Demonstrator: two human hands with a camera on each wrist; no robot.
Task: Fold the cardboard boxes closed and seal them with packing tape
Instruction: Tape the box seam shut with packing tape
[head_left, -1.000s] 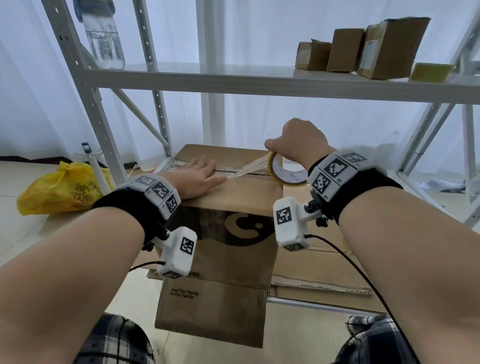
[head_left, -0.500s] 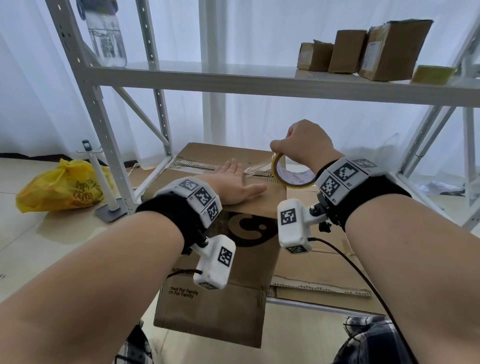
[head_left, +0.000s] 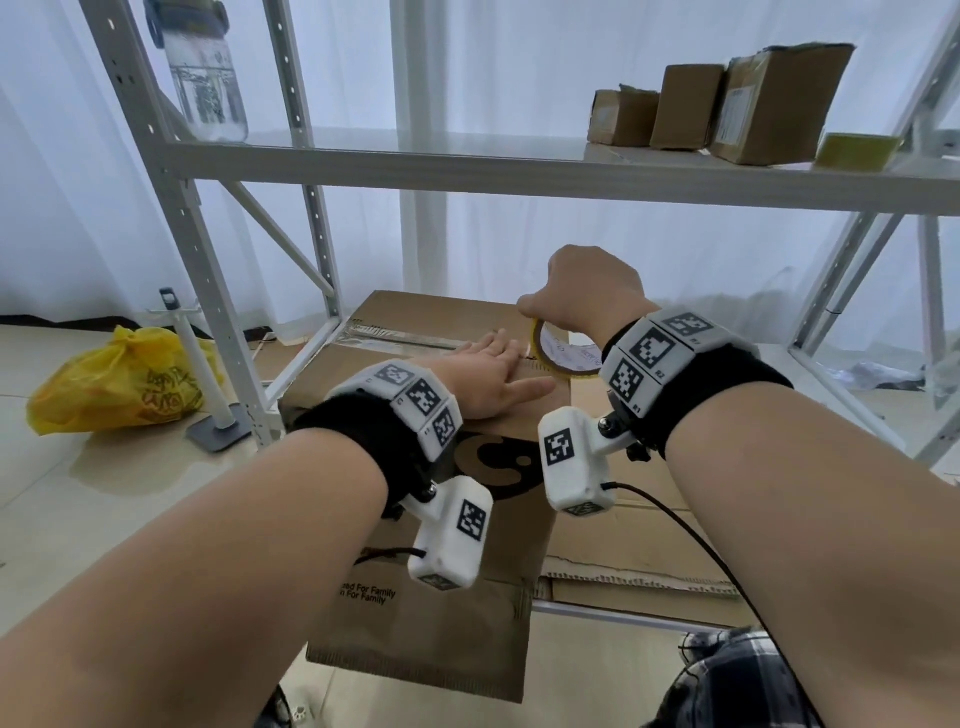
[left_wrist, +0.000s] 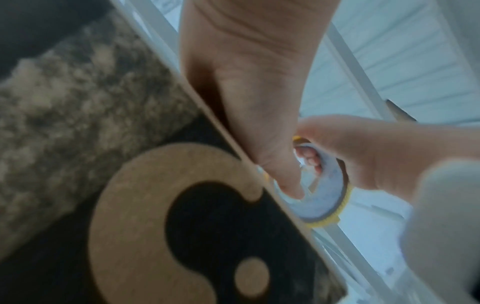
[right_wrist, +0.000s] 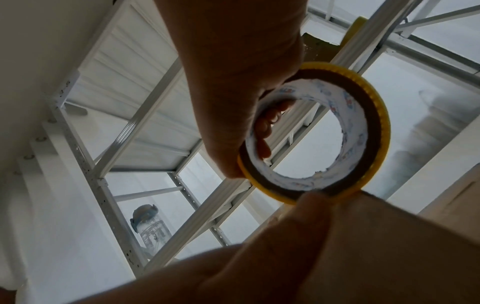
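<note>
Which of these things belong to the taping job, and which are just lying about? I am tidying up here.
In the job:
- large cardboard box, left hand flat on top
- tape roll, held in the right hand
- tape strip along the seam

Lying about:
- yellow bag
- water bottle
- three small boxes and a spare tape roll on the shelf
- flat cardboard

A: Left hand (head_left: 491, 382)?
B: Palm down, fingers straight and together, thumb spread toward the right. Forearm extended forward, black wristband with white marker blocks on the wrist.

A: Right hand (head_left: 587, 288)?
B: Raised just beyond the left fingertips, knuckles up. Fingers (right_wrist: 265, 131) curled through a ring, thumb outside it. Forearm extended, same wristband.

A: Contact between the 2 hands?
B: Cannot tell.
</note>
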